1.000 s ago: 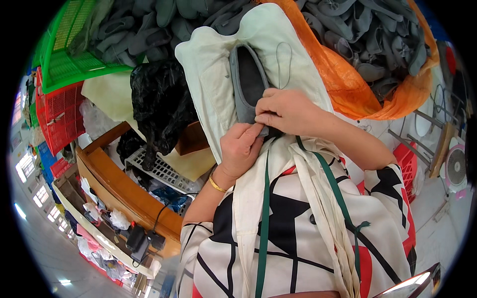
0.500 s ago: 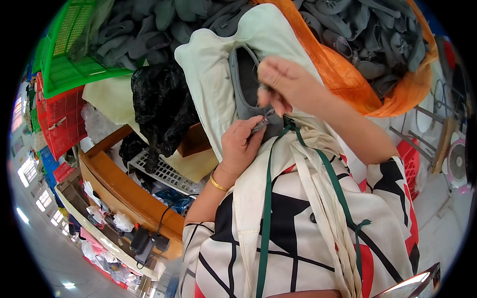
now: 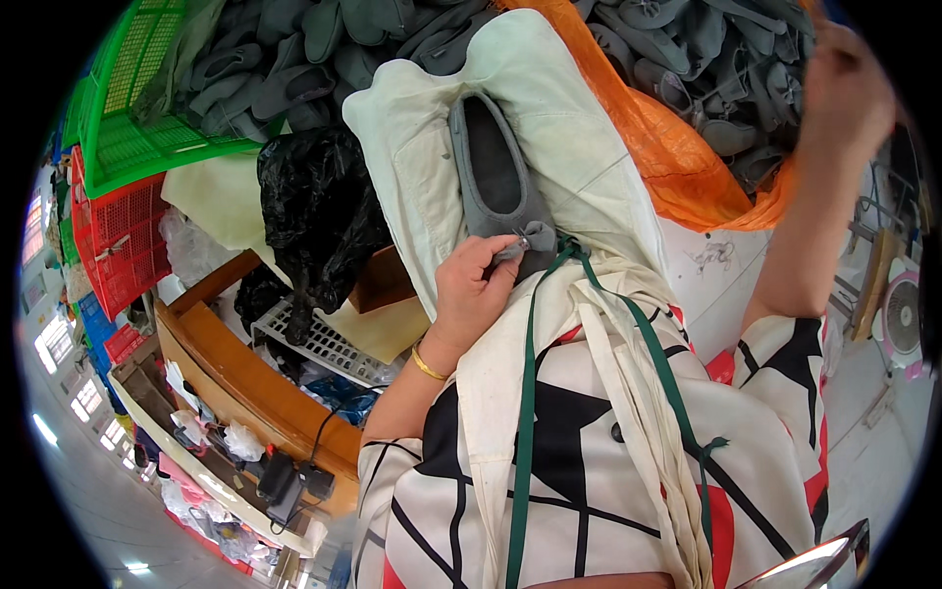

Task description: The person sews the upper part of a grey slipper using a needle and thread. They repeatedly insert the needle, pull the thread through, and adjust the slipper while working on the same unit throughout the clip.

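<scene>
Grey shoe at centre on white cloth. The left hand pinches a bow near the shoe's lower end; the right hand, upper right, is blurred, its grip unclear. Apparently thread is being drawn through, calling for a firm left pinch.

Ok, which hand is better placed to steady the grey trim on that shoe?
Left, probably: the left hand pinches the grey trim near the toe of the shoe, while the right hand is raised well away, out to the right.
</scene>
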The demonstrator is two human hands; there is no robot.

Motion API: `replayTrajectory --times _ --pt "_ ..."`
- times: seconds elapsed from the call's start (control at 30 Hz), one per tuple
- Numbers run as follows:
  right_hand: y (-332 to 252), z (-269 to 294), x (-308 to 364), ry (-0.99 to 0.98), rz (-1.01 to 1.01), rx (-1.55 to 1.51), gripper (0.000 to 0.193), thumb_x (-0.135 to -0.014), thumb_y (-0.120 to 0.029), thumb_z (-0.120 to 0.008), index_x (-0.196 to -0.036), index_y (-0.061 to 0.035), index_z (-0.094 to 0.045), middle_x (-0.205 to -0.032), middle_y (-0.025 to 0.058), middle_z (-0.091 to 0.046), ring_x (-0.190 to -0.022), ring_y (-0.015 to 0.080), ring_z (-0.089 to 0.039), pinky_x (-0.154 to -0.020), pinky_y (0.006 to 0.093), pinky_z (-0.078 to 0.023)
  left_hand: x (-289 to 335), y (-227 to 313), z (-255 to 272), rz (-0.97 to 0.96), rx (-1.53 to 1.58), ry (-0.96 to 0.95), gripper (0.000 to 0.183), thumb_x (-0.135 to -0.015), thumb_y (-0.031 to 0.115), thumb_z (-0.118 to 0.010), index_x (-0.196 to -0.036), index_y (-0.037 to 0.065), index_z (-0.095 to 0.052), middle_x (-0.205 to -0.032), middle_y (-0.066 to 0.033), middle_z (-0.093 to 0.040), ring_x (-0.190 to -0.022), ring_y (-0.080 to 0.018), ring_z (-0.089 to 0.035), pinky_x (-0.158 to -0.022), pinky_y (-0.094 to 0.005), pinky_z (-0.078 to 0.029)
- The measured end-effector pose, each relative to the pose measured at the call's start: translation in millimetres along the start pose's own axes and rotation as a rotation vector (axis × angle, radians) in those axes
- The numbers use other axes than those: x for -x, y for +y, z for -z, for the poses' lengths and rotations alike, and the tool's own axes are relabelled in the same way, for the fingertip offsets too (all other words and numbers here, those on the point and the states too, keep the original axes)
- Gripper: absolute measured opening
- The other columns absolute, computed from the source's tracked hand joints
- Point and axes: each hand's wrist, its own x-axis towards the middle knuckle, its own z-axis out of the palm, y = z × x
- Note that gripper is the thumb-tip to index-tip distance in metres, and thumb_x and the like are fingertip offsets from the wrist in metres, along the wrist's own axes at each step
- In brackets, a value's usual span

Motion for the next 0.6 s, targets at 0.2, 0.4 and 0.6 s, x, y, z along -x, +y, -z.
replayTrajectory --times 0.2,0.4,0.6 --pt "45.9 -55.2 142.0 -0.980 0.031 0.324 0.021 -0.088 0.000 -0.061 -0.108 -0.0074 -0.063 -0.098 0.0046 -0.063 -0.086 0.0207 -0.064 -0.078 0.0335 -0.051 6.4 -6.0 -1.8 0.216 0.254 0.017 0.016 -0.088 0.001 -0.071 -0.103 0.001 -0.072 -0.086 -0.0002 -0.063 -0.078 -0.0082 -0.054 -0.070 -0.0227 -0.043" --pt "56.1 -81.4 195.5 -1.237 0.298 0.385 0.034 -0.077 -0.005 -0.062 -0.112 -0.0074 -0.066 -0.094 0.0079 -0.060 -0.092 0.0279 -0.060 -0.077 0.0364 -0.053 3.1 -6.2 -7.1 0.158 0.274 0.046 0.016 -0.087 0.003 -0.071 -0.103 0.002 -0.072 -0.081 -0.0042 -0.061 -0.074 -0.0133 -0.054 -0.068 -0.0252 -0.042" --pt "68.5 -93.6 194.0 -1.274 0.510 0.327 0.008 -0.073 -0.007 -0.066 -0.080 -0.0060 -0.061 -0.080 0.0058 -0.053 -0.078 0.0230 -0.057 -0.066 0.0327 -0.051 3.8 -4.9 -6.7 0.167 0.229 0.079 0.016 -0.087 0.002 -0.070 -0.103 0.002 -0.071 -0.080 -0.0043 -0.059 -0.074 -0.0140 -0.053 -0.067 -0.0252 -0.042"
